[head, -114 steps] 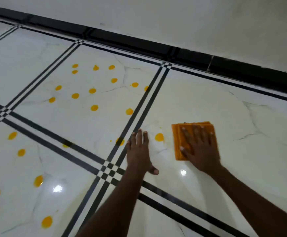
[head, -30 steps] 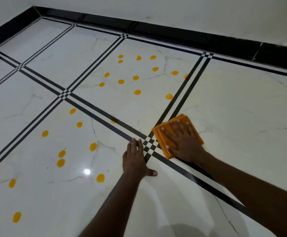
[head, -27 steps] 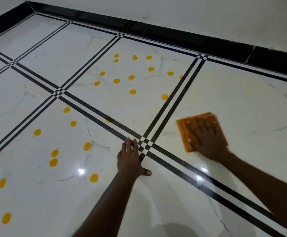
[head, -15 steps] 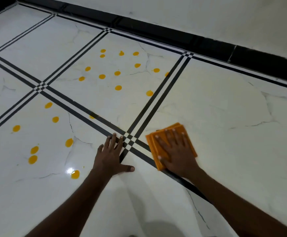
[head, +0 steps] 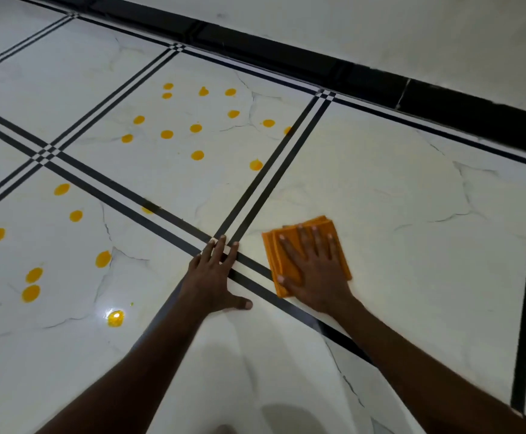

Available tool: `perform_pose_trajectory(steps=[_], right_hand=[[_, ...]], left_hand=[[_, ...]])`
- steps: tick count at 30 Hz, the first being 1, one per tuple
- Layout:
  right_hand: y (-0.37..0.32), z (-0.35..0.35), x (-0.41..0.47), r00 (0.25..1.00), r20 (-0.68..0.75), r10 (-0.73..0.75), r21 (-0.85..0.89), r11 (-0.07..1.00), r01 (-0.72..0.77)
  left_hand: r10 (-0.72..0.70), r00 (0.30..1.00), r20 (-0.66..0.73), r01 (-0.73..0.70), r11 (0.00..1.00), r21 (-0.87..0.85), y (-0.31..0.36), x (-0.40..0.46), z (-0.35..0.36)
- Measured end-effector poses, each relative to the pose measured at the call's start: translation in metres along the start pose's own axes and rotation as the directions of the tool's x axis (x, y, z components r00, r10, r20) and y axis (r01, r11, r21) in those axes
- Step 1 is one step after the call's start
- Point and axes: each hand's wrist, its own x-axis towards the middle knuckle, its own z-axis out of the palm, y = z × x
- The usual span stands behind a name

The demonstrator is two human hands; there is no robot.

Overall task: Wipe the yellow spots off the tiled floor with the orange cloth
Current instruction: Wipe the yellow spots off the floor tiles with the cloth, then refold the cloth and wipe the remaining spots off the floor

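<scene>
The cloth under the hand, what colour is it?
Orange: the folded square cloth lies under the flat right hand, seen in the head view.

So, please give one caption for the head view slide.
Right hand presses orange cloth flat on tiled floor; yellow spots remain.

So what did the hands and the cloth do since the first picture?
The right hand slid the orange cloth side to side near the black lines, and the yellow spot beside it is gone. The left hand stayed flat on the floor. The spots farther left remain.
</scene>
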Motion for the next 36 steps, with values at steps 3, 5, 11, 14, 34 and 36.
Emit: perform_pose_trajectory(steps=[3,5,11,14,34,36], right_hand=[[0.069,0.001,-0.086,0.985,-0.007,0.170,-0.039,0.985,-0.170],[0.133,-0.008,-0.097,0.939,-0.006,0.343,-0.047,0.938,-0.343],[0.101,-0.008,0.048,0.893,-0.178,0.414,-0.008,0.907,-0.421],[-0.001,-0.003,0.052,0.984,-0.115,0.139,0.026,0.990,-0.137],[-0.072,-0.290,0.069,0.978,0.204,0.035,0.900,0.387,-0.202],[-0.085,-0.321,0.067,0.989,0.148,-0.005,0.915,0.380,-0.135]], left_hand=[[0.001,1.000,0.000,-0.001,1.000,0.026,0.000,0.002,-0.001],[-0.007,1.000,-0.008,0.008,1.000,0.022,0.001,0.002,-0.001],[-0.035,0.992,0.118,0.026,0.996,0.081,0.011,0.004,-0.020],[-0.057,0.971,0.231,0.046,0.998,0.053,0.009,0.007,-0.049],[-0.042,0.999,-0.030,0.015,0.780,-0.626,0.022,-0.074,-0.275],[-0.095,0.993,-0.074,0.005,0.650,-0.760,0.022,-0.085,-0.292]])
